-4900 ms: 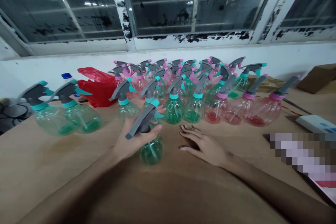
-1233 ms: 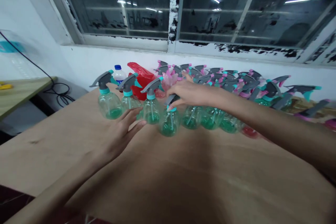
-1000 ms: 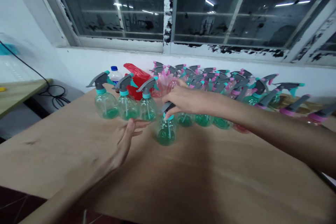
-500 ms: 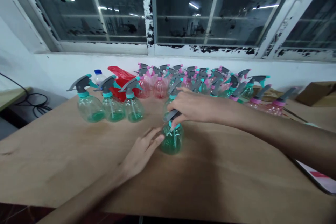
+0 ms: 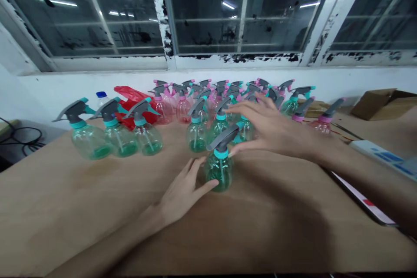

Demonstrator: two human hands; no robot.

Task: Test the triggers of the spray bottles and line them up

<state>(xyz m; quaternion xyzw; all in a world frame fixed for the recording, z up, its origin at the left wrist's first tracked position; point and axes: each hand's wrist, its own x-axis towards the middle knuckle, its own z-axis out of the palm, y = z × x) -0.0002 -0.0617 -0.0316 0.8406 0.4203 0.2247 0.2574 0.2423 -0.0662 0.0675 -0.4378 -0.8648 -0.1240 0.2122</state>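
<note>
Just beside the left hand point(image 5: 182, 193) stands a bottle point(image 5: 224, 173).

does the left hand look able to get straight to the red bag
Probably not: three green bottles stand in front of the red bag, and the left hand is at the front bottle.
</note>
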